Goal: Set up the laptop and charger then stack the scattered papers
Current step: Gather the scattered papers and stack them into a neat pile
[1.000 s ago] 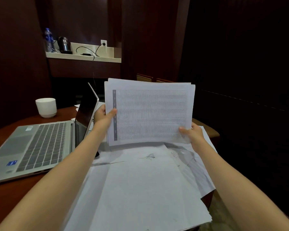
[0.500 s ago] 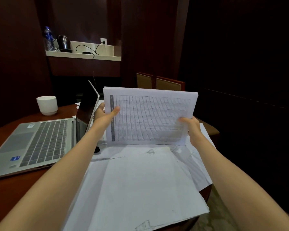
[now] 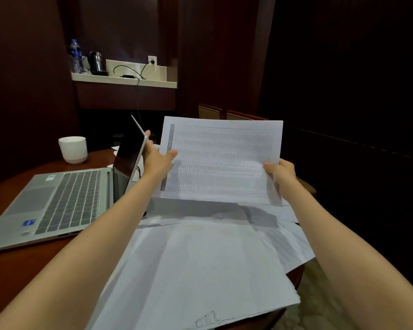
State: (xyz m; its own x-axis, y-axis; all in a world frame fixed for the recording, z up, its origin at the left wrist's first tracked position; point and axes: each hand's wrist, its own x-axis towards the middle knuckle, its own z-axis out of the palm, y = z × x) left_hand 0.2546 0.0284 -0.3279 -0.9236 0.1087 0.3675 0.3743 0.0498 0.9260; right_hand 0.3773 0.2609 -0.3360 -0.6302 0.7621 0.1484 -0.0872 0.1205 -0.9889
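A sheaf of printed papers (image 3: 221, 160) with a ruled table on the front stands nearly upright over the table, its lower edge close to the loose sheets. My left hand (image 3: 156, 160) grips its left edge, thumb across the front. At the right edge, my right hand (image 3: 281, 173) pinches the sheaf. Several white sheets (image 3: 200, 265) lie spread and overlapping on the wooden table (image 3: 17, 270) below. The open silver laptop (image 3: 65, 203) sits at the left, its screen (image 3: 129, 153) edge-on beside my left hand. A black charger cable (image 3: 138, 72) runs from a wall socket on the far shelf.
A white cup (image 3: 73, 150) stands behind the laptop. On the far shelf (image 3: 124, 79) are a water bottle (image 3: 75, 55) and a dark kettle (image 3: 96, 63). Two chair backs (image 3: 224, 113) show beyond the papers. The sheets overhang the table's right edge.
The sheaf has dropped lower toward the table and its sheets have squared up into one aligned bundle. Both hands kept their hold at its sides.
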